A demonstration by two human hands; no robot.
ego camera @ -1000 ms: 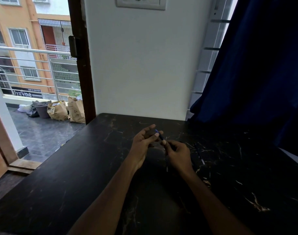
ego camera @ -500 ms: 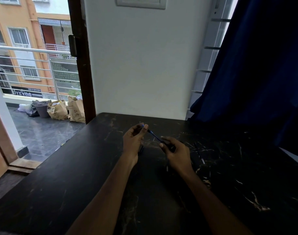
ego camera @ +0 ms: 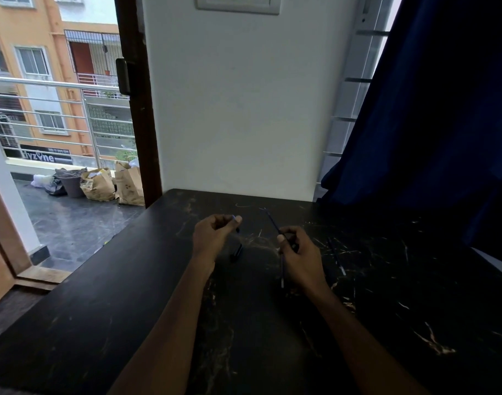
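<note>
One view, head: my left hand point(ego camera: 215, 238) pinches small blue piece point(ego camera: 234, 217); my right hand point(ego camera: 301, 252) pinches thin refill point(ego camera: 272, 222), end slanting up-left. Parts apart, above desk point(ego camera: 130, 280). I judge: line piece with refill end, slide slowly. Dark barrel point(ego camera: 237, 252) lies under left hand. Wall point(ego camera: 244, 109) ahead, curtain point(ego camera: 443, 109) right; free room toward me.

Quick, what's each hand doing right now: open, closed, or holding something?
Left hand: closed, pinching a small blue pen piece.
Right hand: closed, gripping a thin pen refill.
</note>
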